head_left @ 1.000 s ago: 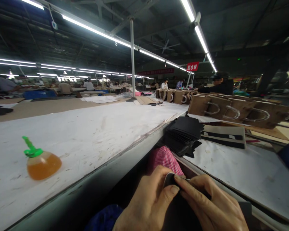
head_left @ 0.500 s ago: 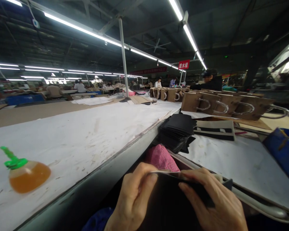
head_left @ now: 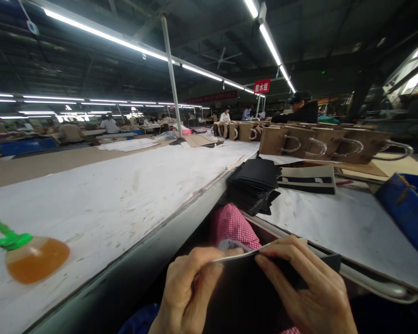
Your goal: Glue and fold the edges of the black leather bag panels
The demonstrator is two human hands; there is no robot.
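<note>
Both my hands hold one black card sheet [head_left: 245, 292] low in front of me, in the gap between two tables. My left hand [head_left: 186, 290] pinches its top left edge with curled fingers. My right hand [head_left: 308, 290] grips the top right edge, fingers pressed on the sheet's face. A red checked cloth [head_left: 231, 225] lies just behind the sheet. A stack of black card pieces [head_left: 252, 183] sits on the right table's near corner, beyond my hands.
A squat bottle of amber liquid with a green nozzle [head_left: 28, 257] lies on the white-covered left table [head_left: 125, 190]. Brown paper bags with handles [head_left: 320, 141] line the right table, a blue bin [head_left: 409, 206] at right. Other people work in the background.
The black sheet has been spread wider between my hands, which moved apart along its top edge. The view has shifted right, so the bottle now sits further left.
</note>
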